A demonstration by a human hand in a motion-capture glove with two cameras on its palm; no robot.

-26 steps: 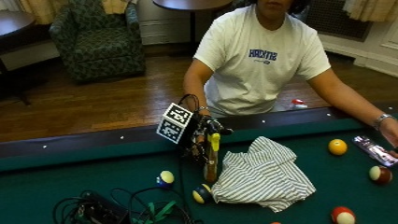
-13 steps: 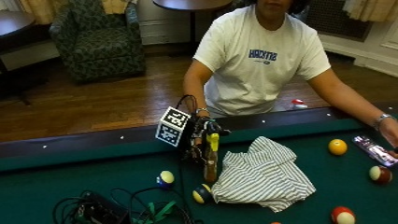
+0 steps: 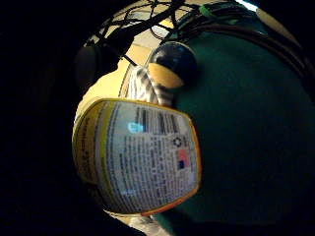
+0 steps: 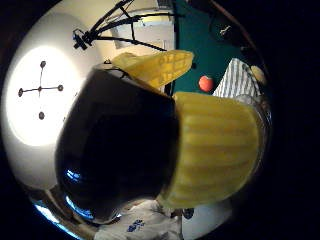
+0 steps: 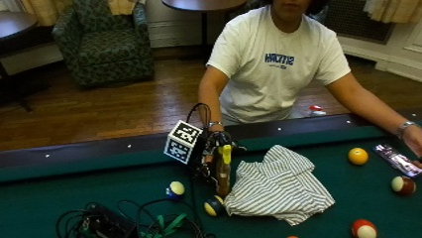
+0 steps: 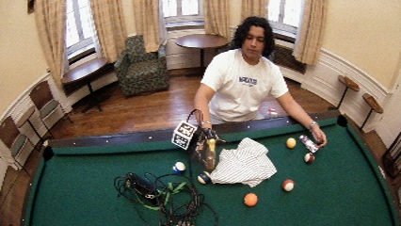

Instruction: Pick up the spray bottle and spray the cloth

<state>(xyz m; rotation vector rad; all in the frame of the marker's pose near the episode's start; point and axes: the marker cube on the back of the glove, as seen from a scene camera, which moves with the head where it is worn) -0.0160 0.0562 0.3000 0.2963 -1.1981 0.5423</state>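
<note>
Nearest the camera on the green bench (image 5: 79, 183) we note a tangle of black cables (image 5: 125, 224). Just beyond it lie two striped balls: a blue-and-yellow ball (image 5: 175, 189) and a dark striped ball (image 5: 213, 206), the latter touching the near edge of the striped cloth (image 5: 277, 186).

The cloth lies crumpled on the felt, right beside the spray bottle (image 5: 222, 171). The bottle stands upright at the cloth's edge, yellow head on top, amber body below. We record the gloved right hand (image 5: 214, 148) wrapped around the bottle's upper part, fingers curled about neck and trigger. Whether the base rests on the felt or is just lifted, we cannot tell.

The little finger side palm view shows the bottle's label (image 3: 147, 162) close to the palm, with the dark striped ball and felt behind it. The thumb side palm view shows the yellow ribbed sprayer head (image 4: 215, 150) filling the view.

Farther along the bench: a yellow ball (image 5: 358, 155), a maroon striped ball (image 5: 402, 184), a red striped ball (image 5: 363, 229). The bare left hand (image 5: 417, 144) rests near the far rail.
</note>
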